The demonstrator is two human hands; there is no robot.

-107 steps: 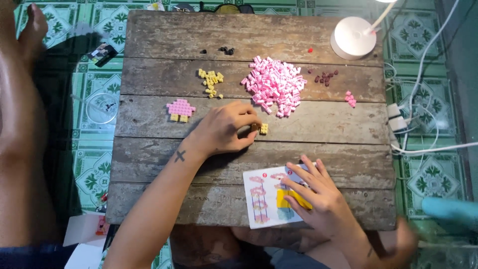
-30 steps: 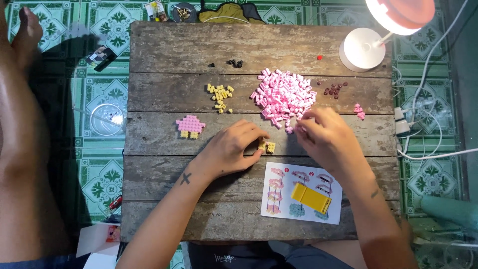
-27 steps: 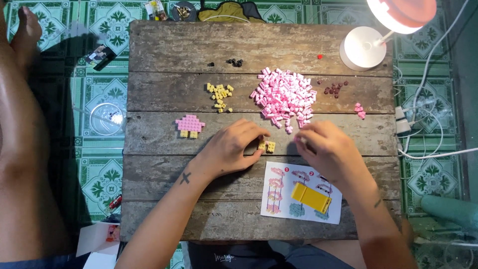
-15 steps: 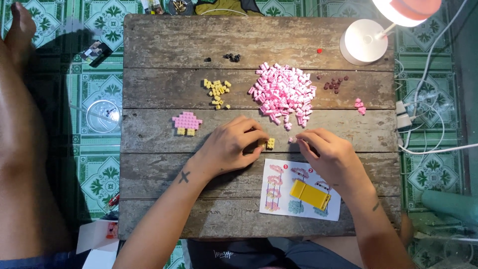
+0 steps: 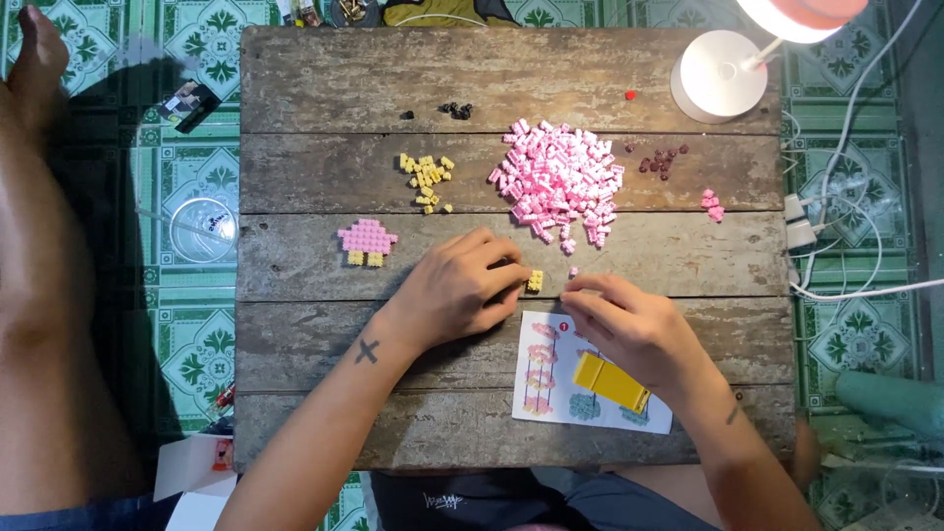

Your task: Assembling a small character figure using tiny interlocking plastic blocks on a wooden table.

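My left hand (image 5: 457, 290) rests on the wooden table (image 5: 295, 187) and pinches a small yellow brick piece (image 5: 534, 281) at its fingertips. My right hand (image 5: 629, 329) lies just to the right, over the corner of a printed instruction sheet (image 5: 546, 388). Its fingertips are pinched on a tiny pink brick (image 5: 573, 273), close to the yellow piece. A heap of pink bricks (image 5: 559, 182) lies just beyond both hands. A finished pink and yellow figure (image 5: 367, 239) sits to the left.
Loose yellow bricks (image 5: 428, 175), black bricks (image 5: 454, 109), dark red bricks (image 5: 661, 160) and a few pink ones (image 5: 711, 204) dot the table. A yellow tool (image 5: 610, 382) lies on the sheet. A white lamp base (image 5: 718, 77) stands far right, with cables beyond. Another person's leg (image 5: 49, 295) is at left.
My right hand left the sheet, reached into the pink heap, then drew back toward my left hand. My left hand stayed on the yellow piece.
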